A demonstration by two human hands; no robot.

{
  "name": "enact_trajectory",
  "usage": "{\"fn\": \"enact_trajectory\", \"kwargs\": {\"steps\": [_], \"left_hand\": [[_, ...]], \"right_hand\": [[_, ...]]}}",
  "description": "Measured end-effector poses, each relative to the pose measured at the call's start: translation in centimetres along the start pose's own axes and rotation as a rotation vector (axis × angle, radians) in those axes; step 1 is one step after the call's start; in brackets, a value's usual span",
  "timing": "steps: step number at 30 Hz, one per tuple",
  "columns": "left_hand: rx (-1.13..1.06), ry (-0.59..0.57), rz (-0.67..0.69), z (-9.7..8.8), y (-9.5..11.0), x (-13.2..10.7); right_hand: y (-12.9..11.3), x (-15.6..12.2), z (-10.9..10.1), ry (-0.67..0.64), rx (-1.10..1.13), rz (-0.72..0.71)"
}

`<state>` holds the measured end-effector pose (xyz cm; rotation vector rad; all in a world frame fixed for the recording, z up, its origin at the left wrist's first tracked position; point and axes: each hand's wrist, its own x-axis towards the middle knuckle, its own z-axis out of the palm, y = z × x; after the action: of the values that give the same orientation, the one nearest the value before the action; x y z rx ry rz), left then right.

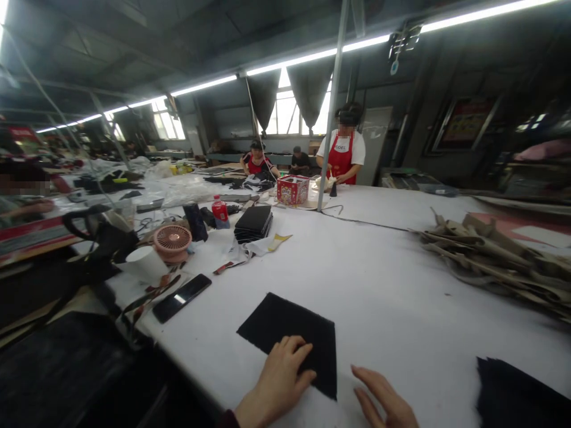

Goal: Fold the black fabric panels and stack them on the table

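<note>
A flat black piece of fabric lies on the white table, its edges slightly frayed. My left hand rests on its near part, fingers bent and a little apart, pressing on the cloth without gripping it. Just right of the fabric's near corner is my right hand, holding nothing, thumb and fingers apart. More black fabric lies at the lower right, partly out of view.
On the left are a phone, a pink fan, a white cup and a red bottle. Black pieces are stacked farther back. A metal pole rises mid-table; brownish cloth heaps right. Co-workers stand beyond.
</note>
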<state>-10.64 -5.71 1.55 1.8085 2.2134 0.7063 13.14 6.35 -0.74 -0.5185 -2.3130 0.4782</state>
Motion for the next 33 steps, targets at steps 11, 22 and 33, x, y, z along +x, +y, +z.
{"fn": "enact_trajectory", "kwargs": {"steps": [11,22,33], "left_hand": [[0.037,-0.062,0.080,-0.9,-1.0,0.5],[0.087,-0.041,0.273,0.0,-0.2,1.7],[0.050,0.012,0.293,0.9,-1.3,2.5]], "right_hand": [[-2.9,-2.4,1.7,-0.126,-0.276,-0.136],[-3.3,-5.0,-0.6,-0.182,-0.266,-0.045],[-2.1,-6.3,0.5,-0.026,-0.303,-0.112]]}}
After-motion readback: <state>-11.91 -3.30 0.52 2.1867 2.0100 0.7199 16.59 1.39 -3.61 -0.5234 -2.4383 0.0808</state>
